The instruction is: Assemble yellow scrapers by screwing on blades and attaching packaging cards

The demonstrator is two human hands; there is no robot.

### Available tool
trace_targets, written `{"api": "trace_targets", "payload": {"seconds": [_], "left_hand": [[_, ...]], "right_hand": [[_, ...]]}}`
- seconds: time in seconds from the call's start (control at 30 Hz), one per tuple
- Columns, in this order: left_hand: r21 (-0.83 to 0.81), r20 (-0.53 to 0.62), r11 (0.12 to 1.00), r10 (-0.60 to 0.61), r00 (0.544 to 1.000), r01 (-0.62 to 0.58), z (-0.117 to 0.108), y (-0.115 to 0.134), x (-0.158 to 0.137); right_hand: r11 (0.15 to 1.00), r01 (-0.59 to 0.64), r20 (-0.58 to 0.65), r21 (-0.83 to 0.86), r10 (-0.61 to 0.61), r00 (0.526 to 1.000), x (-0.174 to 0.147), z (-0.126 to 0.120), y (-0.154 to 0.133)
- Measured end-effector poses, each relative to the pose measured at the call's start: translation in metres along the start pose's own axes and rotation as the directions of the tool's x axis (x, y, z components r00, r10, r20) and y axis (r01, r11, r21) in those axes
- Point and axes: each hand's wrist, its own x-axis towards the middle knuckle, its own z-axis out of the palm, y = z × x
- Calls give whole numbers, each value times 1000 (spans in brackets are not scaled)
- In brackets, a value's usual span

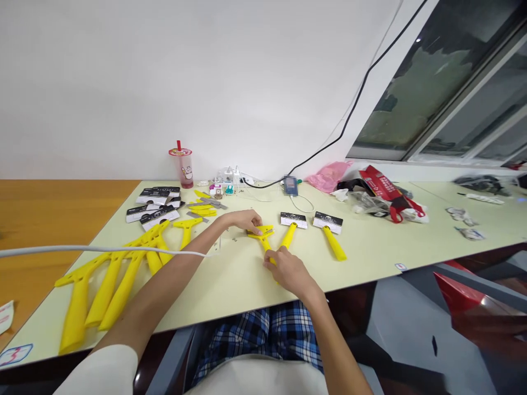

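Note:
A yellow plastic scraper lies in front of me on the table, its wide head pointing away. My right hand is wrapped round its handle. At the left end of the head, my left hand has its fingers closed against the plastic; any small part under them is hidden. Just right of it lies a scraper with a black-and-white card sleeve over its head, and farther right a second sleeved scraper. Tiny metal screws are scattered left of the scraper head.
Several bare yellow scrapers are piled left of my forearm. Behind them are card sleeves, yellow strips and grey blades. A lidded cup, a power strip and bags stand along the wall. A white cable crosses at left.

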Motion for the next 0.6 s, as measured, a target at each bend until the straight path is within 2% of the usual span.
{"api": "trace_targets", "payload": {"seconds": [0.3, 0.6], "left_hand": [[-104, 10, 995, 9, 1000, -7, 3, 7, -6], [-190, -23, 981, -27, 999, 22, 7, 0, -4]], "right_hand": [[990, -23, -113, 138, 39, 993, -5, 12, 11], [996, -86, -156, 32, 90, 984, -8, 19, 5]]}}
